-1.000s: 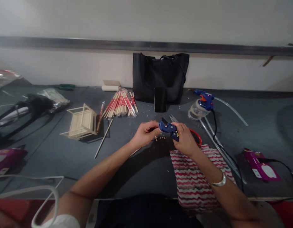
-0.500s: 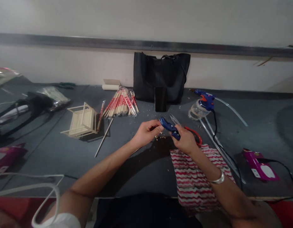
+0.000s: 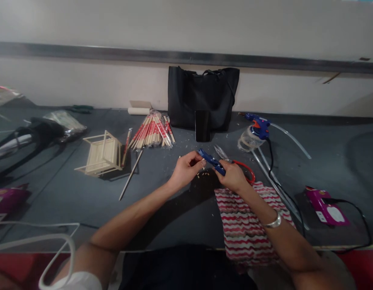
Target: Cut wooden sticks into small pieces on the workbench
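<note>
My right hand (image 3: 232,176) is closed around the handles of a blue hand cutter (image 3: 208,158), whose head points up and left. The fingers of my left hand (image 3: 186,167) are pinched at the cutter's jaws on what seems a thin pale wooden stick; most of it is hidden by the hand. Just below the jaws, several short cut wooden bits (image 3: 203,174) lie on the dark table. Red-handled scissors (image 3: 245,166) rest beside my right hand, partly behind it. Under my right forearm is a striped red and white cloth (image 3: 243,225).
Left stands a small chair-like stick frame (image 3: 103,155), near a loose rod (image 3: 130,176) and wrapped chopsticks (image 3: 151,131). A phone (image 3: 202,126) leans on a black bag (image 3: 204,96). Right are a blue glue gun (image 3: 257,125), clear glue sticks (image 3: 274,183) and a purple packet (image 3: 327,206).
The view has shifted slightly. The cutter's head has tilted a little flatter at my left fingertips. The stick piece that stuck out below my left wrist no longer shows there.
</note>
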Demonstrator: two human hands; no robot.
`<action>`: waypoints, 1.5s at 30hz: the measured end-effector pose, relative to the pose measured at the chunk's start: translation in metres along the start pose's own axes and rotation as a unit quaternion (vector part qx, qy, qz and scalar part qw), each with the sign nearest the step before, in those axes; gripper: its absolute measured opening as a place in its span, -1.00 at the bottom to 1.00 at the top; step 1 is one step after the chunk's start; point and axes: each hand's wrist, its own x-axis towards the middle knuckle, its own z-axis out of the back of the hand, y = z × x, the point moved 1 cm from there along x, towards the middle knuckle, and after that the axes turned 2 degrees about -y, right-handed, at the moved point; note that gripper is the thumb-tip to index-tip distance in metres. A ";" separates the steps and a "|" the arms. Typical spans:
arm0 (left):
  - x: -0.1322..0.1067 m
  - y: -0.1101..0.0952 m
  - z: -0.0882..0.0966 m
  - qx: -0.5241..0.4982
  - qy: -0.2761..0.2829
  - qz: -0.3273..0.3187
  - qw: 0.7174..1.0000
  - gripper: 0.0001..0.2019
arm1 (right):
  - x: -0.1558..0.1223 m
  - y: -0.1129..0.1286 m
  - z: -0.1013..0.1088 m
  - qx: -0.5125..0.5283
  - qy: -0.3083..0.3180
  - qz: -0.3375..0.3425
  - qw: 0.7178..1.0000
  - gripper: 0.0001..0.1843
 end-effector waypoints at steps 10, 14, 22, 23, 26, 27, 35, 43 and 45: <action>0.001 0.004 0.002 0.015 -0.036 -0.014 0.999 -0.83 | 0.000 -0.007 -0.010 0.005 -0.066 0.031 0.997 -0.79; 0.004 0.005 0.004 0.002 -0.011 -0.023 1.000 -0.80 | -0.002 -0.009 -0.012 0.006 -0.092 0.032 0.995 -0.80; 0.004 -0.004 0.007 -0.074 0.001 -0.046 0.996 -0.68 | -0.002 -0.010 -0.009 0.053 -0.174 0.084 0.980 -0.77; 0.003 -0.005 0.007 -0.079 0.005 -0.044 0.996 -0.67 | -0.001 -0.010 -0.009 0.054 -0.178 0.086 0.979 -0.76; 0.001 -0.006 0.005 -0.086 0.014 -0.036 0.996 -0.66 | -0.001 -0.010 -0.011 0.058 -0.183 0.083 0.978 -0.71; 0.000 -0.007 0.006 -0.087 0.019 -0.036 0.995 -0.67 | -0.001 -0.010 -0.012 0.059 -0.185 0.085 0.977 -0.69; 0.003 -0.009 0.012 -0.057 0.050 -0.055 0.996 -0.67 | -0.002 -0.011 -0.014 0.072 -0.177 0.104 0.976 -0.57; 0.001 -0.014 0.010 -0.052 0.054 -0.076 0.994 -0.68 | -0.003 -0.011 -0.014 0.082 -0.170 0.118 0.975 -0.62; 0.001 -0.014 0.011 -0.043 0.051 -0.077 0.995 -0.67 | -0.003 -0.012 -0.014 0.080 -0.167 0.117 0.976 -0.60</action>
